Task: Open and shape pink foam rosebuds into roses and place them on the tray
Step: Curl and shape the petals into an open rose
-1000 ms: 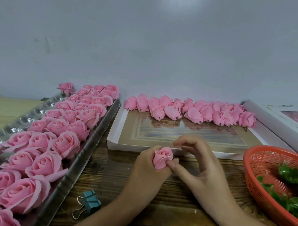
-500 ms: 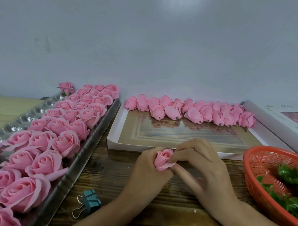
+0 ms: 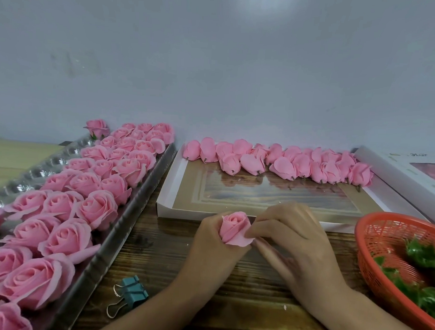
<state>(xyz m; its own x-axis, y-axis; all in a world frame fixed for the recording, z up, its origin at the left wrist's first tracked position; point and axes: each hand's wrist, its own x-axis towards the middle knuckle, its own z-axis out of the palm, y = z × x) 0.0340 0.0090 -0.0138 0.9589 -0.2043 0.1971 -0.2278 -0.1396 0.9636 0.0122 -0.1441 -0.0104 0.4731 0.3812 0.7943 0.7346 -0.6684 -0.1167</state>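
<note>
My left hand (image 3: pixel 213 241) grips a pink foam rosebud (image 3: pixel 234 227) from below, over the wooden table in the middle of the view. My right hand (image 3: pixel 292 241) pinches one outer petal at the bud's lower right and holds it folded outward. On the left, a long silver tray (image 3: pixel 125 225) carries several opened pink roses (image 3: pixel 87 204) in rows. A row of closed pink rosebuds (image 3: pixel 280 162) lies along the far edge of a shallow white box (image 3: pixel 171 195) behind my hands.
An orange mesh basket (image 3: pixel 381 234) with green leaf pieces stands at the right. A teal binder clip (image 3: pixel 133 292) lies on the wooden table (image 3: pixel 159 256) near my left forearm. Another white box (image 3: pixel 406 171) sits at the far right. A grey wall closes off the back.
My right hand closed onto the bud and peeled an outer petal down and outward. The bud now looks more open. My left hand kept its hold.
</note>
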